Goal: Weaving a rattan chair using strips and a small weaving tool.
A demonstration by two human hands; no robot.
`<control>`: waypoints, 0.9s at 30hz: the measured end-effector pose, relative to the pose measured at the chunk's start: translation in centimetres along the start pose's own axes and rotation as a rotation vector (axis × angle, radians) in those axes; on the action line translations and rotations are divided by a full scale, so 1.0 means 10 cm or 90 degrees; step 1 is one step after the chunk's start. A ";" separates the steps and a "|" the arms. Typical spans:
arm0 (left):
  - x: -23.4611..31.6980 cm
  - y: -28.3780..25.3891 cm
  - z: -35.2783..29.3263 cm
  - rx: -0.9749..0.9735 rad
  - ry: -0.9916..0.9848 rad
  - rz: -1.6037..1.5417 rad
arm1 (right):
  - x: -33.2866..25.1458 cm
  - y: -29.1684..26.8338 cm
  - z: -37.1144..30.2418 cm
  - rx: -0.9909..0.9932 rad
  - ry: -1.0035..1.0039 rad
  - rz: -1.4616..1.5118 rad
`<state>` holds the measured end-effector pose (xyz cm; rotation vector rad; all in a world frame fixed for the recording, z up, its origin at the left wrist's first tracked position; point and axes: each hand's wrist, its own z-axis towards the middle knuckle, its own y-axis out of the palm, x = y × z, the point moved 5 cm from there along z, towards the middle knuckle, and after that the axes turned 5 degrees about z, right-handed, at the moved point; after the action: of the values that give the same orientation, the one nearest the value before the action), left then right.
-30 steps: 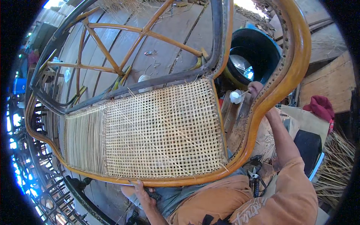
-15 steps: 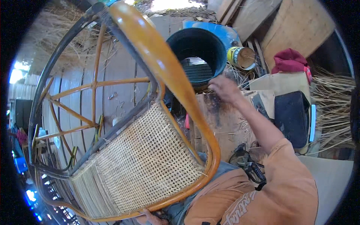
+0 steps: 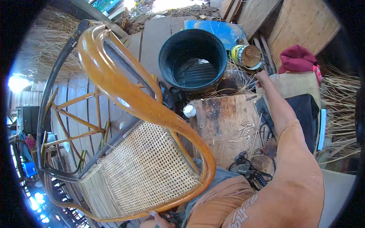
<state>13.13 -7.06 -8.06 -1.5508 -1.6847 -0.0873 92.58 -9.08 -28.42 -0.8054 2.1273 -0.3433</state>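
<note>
A rattan chair (image 3: pixel 142 173) with a glossy orange-brown pole frame and a woven cane panel leans across my lap on the left. At its lower edge, my left hand (image 3: pixel 161 219) grips the frame; the chair and the view's edge hide part of the hand. My right arm stretches far forward. At its end my right hand (image 3: pixel 262 78) is closed beside a yellow tin can (image 3: pixel 245 56). A dark, thin thing shows just above the fingers, too small to name. Left of that hand stands a dark green bucket (image 3: pixel 167 62), with some liquid in its bottom.
Scraps and a dark flat tool (image 3: pixel 265 114) lie on a wooden board (image 3: pixel 224 125). By its left edge is a small white round thing (image 3: pixel 189 110). At right are a black case (image 3: pixel 304 114), a maroon cloth (image 3: pixel 297 59) and loose rattan strips (image 3: pixel 340 117).
My right hand has moved right, from the bucket's rim to beside the can. The chair's upper frame has swung left, uncovering more of the bucket and the white thing.
</note>
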 end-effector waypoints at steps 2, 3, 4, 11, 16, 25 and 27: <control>0.02 0.12 -0.12 -0.078 -0.075 -0.057 | 0.02 0.14 -0.10 -0.068 0.064 0.069; 0.05 0.17 -0.19 -0.076 -0.071 -0.059 | 0.02 0.20 -0.17 -0.126 0.123 0.135; 0.09 0.18 -0.26 -0.020 -0.034 -0.071 | -0.08 0.24 -0.24 -0.207 0.036 0.135; 0.18 0.31 -0.46 -0.077 -0.005 -0.013 | -0.65 0.03 -0.65 -0.203 -0.274 0.091; 0.06 0.19 -0.32 -0.082 -0.002 0.004 | -0.81 0.05 -0.95 0.281 -0.492 -0.377; 0.20 0.16 -0.57 -0.152 -0.035 0.058 | 0.36 1.97 0.13 -0.285 -0.934 -0.979; 0.23 0.17 -0.68 -0.186 -0.065 -0.029 | 0.45 2.07 0.13 -0.329 -0.938 -0.951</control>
<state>18.26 -8.59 -3.03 -1.7557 -1.8524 -0.2942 82.68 3.76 -42.10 -1.9731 -0.0341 0.1350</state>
